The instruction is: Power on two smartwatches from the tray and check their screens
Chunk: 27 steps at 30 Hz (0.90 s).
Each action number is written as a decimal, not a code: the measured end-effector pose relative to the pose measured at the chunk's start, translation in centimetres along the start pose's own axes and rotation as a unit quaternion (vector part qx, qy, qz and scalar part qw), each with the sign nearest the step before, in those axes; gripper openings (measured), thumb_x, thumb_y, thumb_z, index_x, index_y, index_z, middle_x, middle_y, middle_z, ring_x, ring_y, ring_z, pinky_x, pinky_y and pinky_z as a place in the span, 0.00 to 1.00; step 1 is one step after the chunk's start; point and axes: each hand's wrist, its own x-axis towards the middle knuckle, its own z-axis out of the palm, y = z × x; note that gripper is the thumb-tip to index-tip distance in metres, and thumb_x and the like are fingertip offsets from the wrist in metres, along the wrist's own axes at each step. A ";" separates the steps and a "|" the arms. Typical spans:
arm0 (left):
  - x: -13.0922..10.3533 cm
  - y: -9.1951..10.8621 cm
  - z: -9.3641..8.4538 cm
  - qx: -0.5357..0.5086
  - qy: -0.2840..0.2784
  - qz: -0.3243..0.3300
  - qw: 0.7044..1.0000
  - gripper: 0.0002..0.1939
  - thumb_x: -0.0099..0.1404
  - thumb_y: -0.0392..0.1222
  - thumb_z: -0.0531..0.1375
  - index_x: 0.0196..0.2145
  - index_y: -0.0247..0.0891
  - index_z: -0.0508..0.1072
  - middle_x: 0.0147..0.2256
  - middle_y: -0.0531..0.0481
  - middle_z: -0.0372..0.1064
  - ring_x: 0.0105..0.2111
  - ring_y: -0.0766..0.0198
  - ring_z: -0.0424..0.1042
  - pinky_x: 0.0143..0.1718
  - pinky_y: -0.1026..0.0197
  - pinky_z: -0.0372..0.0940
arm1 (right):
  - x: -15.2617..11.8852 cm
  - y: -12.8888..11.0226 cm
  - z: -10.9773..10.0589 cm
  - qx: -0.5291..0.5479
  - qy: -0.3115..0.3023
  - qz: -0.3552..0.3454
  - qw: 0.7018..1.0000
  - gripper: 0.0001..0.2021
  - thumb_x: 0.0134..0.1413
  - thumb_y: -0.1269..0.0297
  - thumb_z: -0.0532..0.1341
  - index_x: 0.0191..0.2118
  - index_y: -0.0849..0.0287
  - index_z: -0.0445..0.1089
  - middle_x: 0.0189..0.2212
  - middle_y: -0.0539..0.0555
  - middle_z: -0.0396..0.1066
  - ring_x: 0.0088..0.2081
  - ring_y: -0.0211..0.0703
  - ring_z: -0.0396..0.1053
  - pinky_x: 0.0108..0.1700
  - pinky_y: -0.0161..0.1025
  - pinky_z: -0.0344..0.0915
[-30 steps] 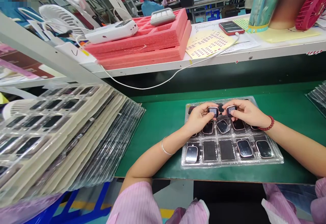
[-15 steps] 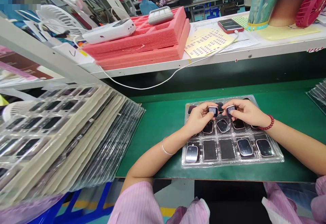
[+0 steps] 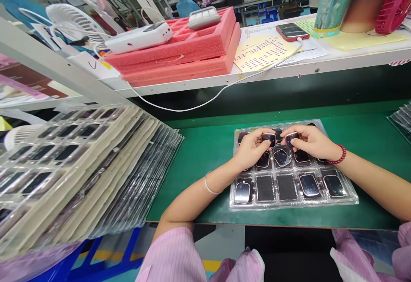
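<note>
Hands up over the clear plastic tray's [image 3: 351,196] far edge: left hand [image 3: 252,149] pinches one small dark rectangular watch body [image 3: 269,138], right hand [image 3: 310,142] grips another [image 3: 291,138], side by side.

The watch [image 3: 269,139] in the left hand [image 3: 252,149] has been turned: the pale coded label seen a moment ago is now replaced by a dark, glossy face. The same has been done with the watch [image 3: 291,138] in the right hand [image 3: 311,141], its label no longer shown, a dark surface presented instead.
</note>
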 end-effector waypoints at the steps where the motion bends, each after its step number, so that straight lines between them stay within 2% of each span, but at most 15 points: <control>1: 0.0 0.0 0.0 -0.001 0.000 -0.001 1.000 0.12 0.61 0.37 0.62 0.44 0.34 0.73 0.45 0.43 0.73 0.40 0.62 0.74 0.36 0.63 0.72 | 0.0 0.0 0.0 -0.002 -0.001 0.000 1.000 0.10 0.54 0.67 0.63 0.43 0.59 0.74 0.36 0.55 0.78 0.32 0.41 0.74 0.30 0.37 0.75; 5: 0.0 0.1 -0.1 -0.006 0.001 -0.005 1.000 0.13 0.62 0.41 0.63 0.44 0.34 0.73 0.43 0.43 0.74 0.36 0.63 0.74 0.34 0.63 0.72 | 0.0 0.2 -0.1 0.001 0.001 0.004 1.000 0.10 0.57 0.63 0.62 0.44 0.60 0.74 0.36 0.56 0.78 0.31 0.40 0.74 0.30 0.36 0.74; 9: 0.1 0.0 -0.2 0.000 -0.004 -0.005 1.000 0.13 0.65 0.45 0.60 0.44 0.34 0.72 0.41 0.44 0.74 0.30 0.67 0.73 0.34 0.62 0.72 | -0.1 0.3 -0.2 -0.010 0.016 0.000 1.000 0.12 0.62 0.59 0.59 0.43 0.60 0.74 0.35 0.56 0.77 0.31 0.41 0.74 0.29 0.36 0.73; 11: 0.1 -0.1 -0.2 0.003 0.000 0.007 1.000 0.14 0.63 0.40 0.60 0.46 0.35 0.71 0.43 0.44 0.73 0.35 0.65 0.74 0.38 0.61 0.72 | -0.1 0.3 -0.1 -0.044 0.022 -0.031 0.998 0.11 0.59 0.64 0.61 0.46 0.59 0.73 0.40 0.57 0.77 0.37 0.45 0.75 0.36 0.40 0.74; 13: 0.1 -0.2 -0.1 0.016 0.007 0.019 1.000 0.18 0.60 0.34 0.61 0.49 0.36 0.69 0.45 0.44 0.73 0.43 0.61 0.74 0.42 0.60 0.71 | -0.1 0.2 -0.1 -0.066 0.015 -0.057 0.996 0.17 0.54 0.70 0.62 0.51 0.57 0.71 0.49 0.58 0.75 0.44 0.48 0.75 0.44 0.45 0.74; 14: 0.1 -0.2 -0.1 0.027 0.010 0.022 0.999 0.20 0.58 0.32 0.62 0.50 0.37 0.69 0.45 0.44 0.73 0.46 0.59 0.74 0.43 0.60 0.71 | -0.2 0.2 0.0 -0.068 0.007 -0.062 0.996 0.20 0.53 0.71 0.61 0.53 0.56 0.70 0.52 0.58 0.73 0.46 0.49 0.74 0.46 0.46 0.74; 16: 0.1 -0.2 -0.1 0.049 0.010 0.024 0.998 0.22 0.57 0.32 0.63 0.50 0.37 0.68 0.44 0.44 0.73 0.46 0.58 0.74 0.43 0.61 0.70 | -0.2 0.2 0.0 -0.058 -0.007 -0.052 0.997 0.22 0.52 0.72 0.60 0.55 0.55 0.69 0.55 0.59 0.71 0.45 0.48 0.75 0.43 0.45 0.75; 20: 0.1 -0.3 -0.2 0.035 -0.004 0.027 0.999 0.16 0.60 0.37 0.62 0.46 0.35 0.70 0.41 0.44 0.74 0.39 0.62 0.74 0.39 0.62 0.69 | -0.2 0.2 -0.1 -0.028 -0.006 -0.012 1.000 0.17 0.58 0.69 0.56 0.52 0.57 0.71 0.47 0.58 0.75 0.34 0.43 0.75 0.31 0.39 0.74; 22: 0.2 -0.5 -0.3 0.025 -0.008 0.013 1.000 0.15 0.63 0.36 0.58 0.47 0.36 0.70 0.41 0.45 0.74 0.34 0.66 0.73 0.36 0.63 0.68 | -0.2 0.1 -0.1 -0.042 0.014 -0.029 0.999 0.13 0.57 0.68 0.58 0.47 0.58 0.72 0.42 0.57 0.77 0.37 0.45 0.76 0.35 0.40 0.74; 24: 0.2 -0.6 -0.4 0.021 -0.006 -0.005 1.000 0.18 0.62 0.33 0.55 0.50 0.37 0.69 0.41 0.46 0.75 0.31 0.68 0.73 0.35 0.63 0.68 | -0.2 0.1 0.0 -0.066 0.024 -0.059 0.996 0.11 0.54 0.69 0.61 0.44 0.58 0.73 0.39 0.56 0.77 0.40 0.48 0.76 0.41 0.44 0.74; 27: 0.2 -0.5 -0.3 0.010 -0.002 0.000 1.000 0.22 0.57 0.30 0.56 0.51 0.38 0.68 0.42 0.47 0.75 0.37 0.65 0.74 0.39 0.63 0.69 | -0.2 0.0 0.0 -0.084 -0.009 -0.070 0.994 0.15 0.53 0.71 0.61 0.48 0.57 0.72 0.41 0.56 0.77 0.42 0.49 0.76 0.43 0.45 0.74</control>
